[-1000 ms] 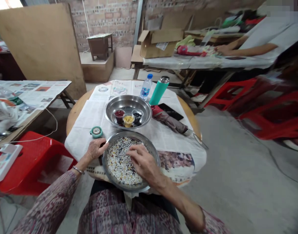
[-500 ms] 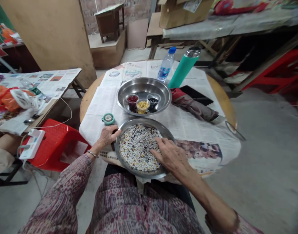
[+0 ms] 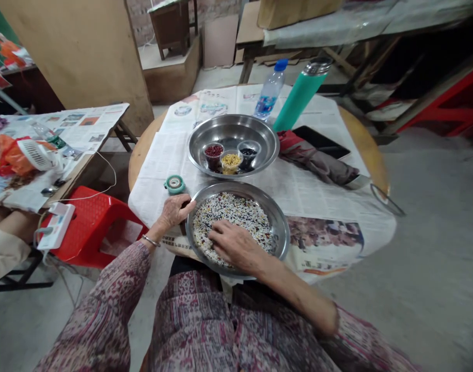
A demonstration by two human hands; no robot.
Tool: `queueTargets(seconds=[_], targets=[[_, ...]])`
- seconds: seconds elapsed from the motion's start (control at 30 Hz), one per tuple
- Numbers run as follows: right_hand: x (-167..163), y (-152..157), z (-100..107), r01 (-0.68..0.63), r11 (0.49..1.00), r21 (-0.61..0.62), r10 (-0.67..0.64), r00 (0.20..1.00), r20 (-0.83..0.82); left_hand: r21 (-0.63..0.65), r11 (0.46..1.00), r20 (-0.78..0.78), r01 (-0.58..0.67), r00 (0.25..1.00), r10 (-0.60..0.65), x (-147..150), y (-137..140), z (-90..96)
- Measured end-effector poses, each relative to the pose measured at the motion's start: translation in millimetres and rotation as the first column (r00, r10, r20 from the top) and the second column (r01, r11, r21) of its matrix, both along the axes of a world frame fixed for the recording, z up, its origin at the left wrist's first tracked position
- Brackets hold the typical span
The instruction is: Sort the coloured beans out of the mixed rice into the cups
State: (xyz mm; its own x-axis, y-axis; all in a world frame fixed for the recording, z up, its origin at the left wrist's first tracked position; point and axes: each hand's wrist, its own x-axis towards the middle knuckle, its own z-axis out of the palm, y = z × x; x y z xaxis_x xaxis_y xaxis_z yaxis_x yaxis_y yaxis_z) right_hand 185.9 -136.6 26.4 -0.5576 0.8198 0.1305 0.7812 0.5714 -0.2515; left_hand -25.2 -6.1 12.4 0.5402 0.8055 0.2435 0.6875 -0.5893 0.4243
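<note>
A shallow steel basin stands at the near table edge, spread with mixed white, black, yellow and dark red grains. My left hand grips its left rim, thumb on the edge. Within the basin, my right hand has bent fingers drawn together at the grains; anything pinched is too small to name. Just beyond, a second steel basin holds three clear cups: dark red beans, yellow kernels and black beans. A teal round object, like a tape roll, lies beyond my left hand.
Newspaper covers the round table. A water bottle, a green flask, a folded umbrella and a dark tablet are at the back right. A red stool with a power strip stands left, near a seated person's legs.
My right hand has moved left across the grains, from the basin's right side to its middle, and its fingers have bent inward. The left hand keeps its place on the rim.
</note>
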Motion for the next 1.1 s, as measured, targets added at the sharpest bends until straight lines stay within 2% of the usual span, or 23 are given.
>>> queueTargets(seconds=[0.1,0.2,0.3,0.37,0.43,0.53,0.67,0.77,0.9,1.03,1.1], targets=[[31.6,-0.1,-3.5,0.090,0.996,0.006,-0.090,0.996,0.009,-0.002,1.000,0.002,0.015,1.000,-0.015,-0.2,0.1,-1.6],[50.9,16.4,-2.1,0.251,0.968,0.028,-0.250,0.967,-0.043,0.006,1.000,0.011,0.016,1.000,-0.017,-0.2,0.5,-2.8],[43.8,40.8,1.4,0.407,0.912,0.047,-0.406,0.913,-0.032,0.010,1.000,0.002,0.008,1.000,-0.008,-0.1,1.2,-3.8],[27.4,54.1,3.6,0.449,0.892,0.040,-0.449,0.893,-0.010,0.011,1.000,-0.003,0.011,1.000,-0.011,-0.2,1.8,-4.3],[8.4,61.1,5.4,0.387,0.922,0.022,-0.386,0.922,-0.036,0.020,1.000,0.006,0.016,1.000,-0.016,-0.4,2.0,-4.7],[-11.8,58.8,7.2,0.204,0.979,-0.002,-0.204,0.977,-0.068,0.034,0.999,0.035,0.027,0.999,-0.028,-0.7,2.0,-5.4],[-4.8,40.4,9.0,0.020,0.998,-0.057,-0.020,1.000,0.012,0.035,0.999,0.044,0.024,0.999,-0.025,-0.5,2.0,-6.9],[20.8,22.1,13.2,-0.046,0.993,-0.105,0.051,0.998,0.045,0.028,0.999,0.028,0.024,0.999,-0.025,-0.5,2.3,-7.8],[44.3,-4.7,21.9,-0.060,0.991,-0.120,0.058,0.998,-0.018,0.025,0.999,0.032,0.032,0.999,-0.033,-0.4,2.1,-8.2],[30.6,-26.4,21.5,-0.121,0.973,-0.199,0.115,0.993,-0.037,0.027,0.999,0.039,0.029,0.999,-0.030,-0.2,2.0,-8.1],[19.9,-27.9,18.4,-0.106,0.971,-0.214,0.101,0.994,-0.032,0.027,0.999,0.037,0.026,0.999,-0.027,-0.2,2.3,-8.0]])
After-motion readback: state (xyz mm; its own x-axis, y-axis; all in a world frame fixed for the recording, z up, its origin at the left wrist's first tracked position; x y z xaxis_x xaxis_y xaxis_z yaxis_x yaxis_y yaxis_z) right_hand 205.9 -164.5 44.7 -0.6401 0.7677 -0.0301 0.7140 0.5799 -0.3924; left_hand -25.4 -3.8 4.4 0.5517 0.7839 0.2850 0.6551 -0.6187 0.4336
